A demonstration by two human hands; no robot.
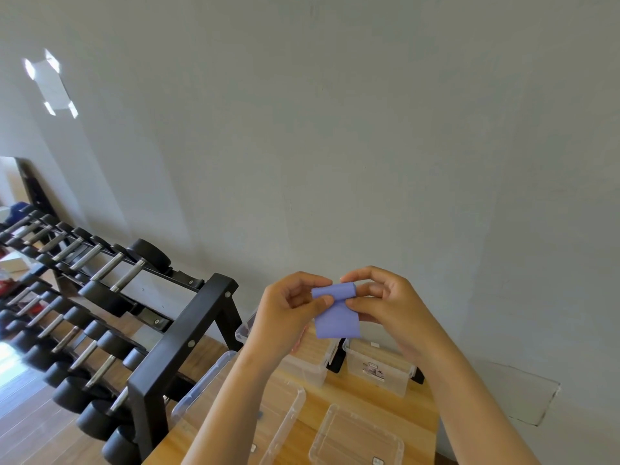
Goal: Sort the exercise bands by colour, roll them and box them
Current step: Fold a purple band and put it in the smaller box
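Currently, the person holds a lilac exercise band [336,318] up against the grey wall [369,146], just right of centre in the lower half of the frame. The band's upper end is wound into a small roll. The loose remainder hangs flat beneath it, with its lower edge in front of the boxes.

The left hand [288,310] pinches the left end of the roll between thumb and curled fingers. The right hand [385,302] grips the right end in like manner, thumb pressed on the flat part just under the roll.

Below the hands, a wooden table [412,417] carries two clear plastic boxes. The left box [312,360] is partly hidden behind the left wrist. The right box [379,367] sits just beside it and bears a label and black latches. Contents cannot be determined.

Nearer the bottom edge lie two clear lids, the left lid [285,404] partly under the left forearm and the right lid [355,437] beside it.

A black dumbbell rack [183,333], loaded in tiers, stands just beside the table at lower left.
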